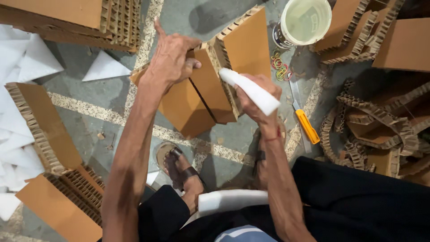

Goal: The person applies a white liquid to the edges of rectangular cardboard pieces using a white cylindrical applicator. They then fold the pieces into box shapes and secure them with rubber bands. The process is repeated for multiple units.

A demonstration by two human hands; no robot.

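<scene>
Gripping the honeycomb cardboard block [201, 89], the left hand [172, 58] steadies it. The right hand [260, 96], clenched around a white tube [251, 89], touches its edge, seemingly gluing.

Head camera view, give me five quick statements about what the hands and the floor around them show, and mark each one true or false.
1. The left hand grips the top of a honeycomb cardboard piece. True.
2. The right hand holds a yellow utility knife. False: it holds a white bottle, its tip against the cardboard's honeycomb edge; the yellow utility knife lies on the floor.
3. A white bucket stands on the floor beyond the cardboard. True.
4. Coloured rubber bands lie near the bucket. True.
5. The person is barefoot. False: a sandal is on the visible foot.
</scene>
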